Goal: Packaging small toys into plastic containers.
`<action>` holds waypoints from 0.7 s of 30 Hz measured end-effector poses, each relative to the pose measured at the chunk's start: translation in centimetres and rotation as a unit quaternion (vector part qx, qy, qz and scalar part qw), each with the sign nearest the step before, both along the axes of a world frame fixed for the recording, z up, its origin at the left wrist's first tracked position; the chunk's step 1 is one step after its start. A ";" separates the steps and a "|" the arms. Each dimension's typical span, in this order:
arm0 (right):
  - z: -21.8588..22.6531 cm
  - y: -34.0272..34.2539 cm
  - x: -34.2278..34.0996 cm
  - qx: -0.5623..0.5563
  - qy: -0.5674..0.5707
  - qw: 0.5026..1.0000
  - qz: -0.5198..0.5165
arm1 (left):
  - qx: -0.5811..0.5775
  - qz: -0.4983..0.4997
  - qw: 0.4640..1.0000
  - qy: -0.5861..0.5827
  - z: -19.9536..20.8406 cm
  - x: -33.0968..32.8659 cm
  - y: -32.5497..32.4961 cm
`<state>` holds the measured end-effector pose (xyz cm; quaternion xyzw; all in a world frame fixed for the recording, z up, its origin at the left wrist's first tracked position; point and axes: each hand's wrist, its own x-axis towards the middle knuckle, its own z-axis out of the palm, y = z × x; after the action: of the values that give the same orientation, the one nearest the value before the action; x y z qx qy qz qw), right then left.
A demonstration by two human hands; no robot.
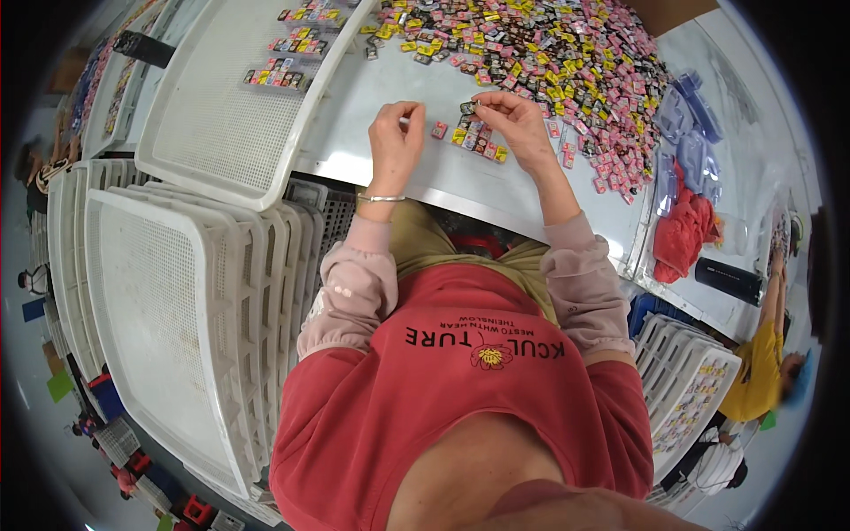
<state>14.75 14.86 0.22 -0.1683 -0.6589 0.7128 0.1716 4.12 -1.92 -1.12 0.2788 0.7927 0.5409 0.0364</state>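
Note:
On the metal tabletop sits a compact block of small pink, yellow and dark rectangular pieces (480,142), set side by side in rows. At its far left corner, my right hand (515,124) pinches a small dark rectangular piece (468,108) between thumb and fingertips. My left hand (396,144), a bracelet on its wrist, is raised to the left of the block. Its fingers are curled in against the thumb, and whatever they may hold is hidden. A single pink piece (439,130) lies between my left hand and the block.
A wide heap of loose pieces (567,62) covers the table's far right. At left, a white mesh tray (221,106) carries several filled clear holders (277,75). Stacked white trays (150,292) stand beside me. Blue-tinted plastic holders (691,133) and a red cloth (680,234) lie at right.

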 end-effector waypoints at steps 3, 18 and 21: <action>1.5 -0.5 1.1 0.004 0.042 0.999 0.005 | 0.144 -0.153 0.912 -0.353 4.3 1.8 1.3; 6.8 -4.8 4.5 0.397 0.114 0.903 -0.116 | 0.325 -0.241 0.831 -0.382 6.1 3.5 1.9; 5.5 -5.3 4.3 0.525 0.127 0.828 -0.151 | 0.309 -0.218 0.840 -0.389 5.7 3.7 1.8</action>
<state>19.01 9.57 5.76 -0.0581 -0.8725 0.2399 0.4216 7.84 -0.12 4.60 0.2079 0.4243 0.7996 0.3707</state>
